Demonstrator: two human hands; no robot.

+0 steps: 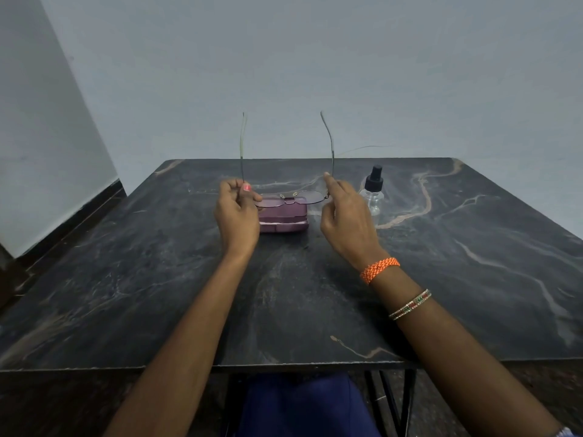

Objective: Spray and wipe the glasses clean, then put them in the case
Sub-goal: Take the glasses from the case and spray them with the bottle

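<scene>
**Glasses held open over the case**

At centre frame, the left hand (237, 212) is pinching one hinge of the glasses (288, 198). They are hanging, temples pointing up, above the purple case (284, 219). The right hand (345, 220) is gripping the other hinge. The spray bottle (373, 191) is standing just right, on the table (126, 279).

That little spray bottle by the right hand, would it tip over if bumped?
Probably, yes. The spray bottle stands upright, tall for its narrow base, with a black pump on top. Its clear body looks nearly empty, so it is likely light. Its round body would likely roll on the table.
</scene>
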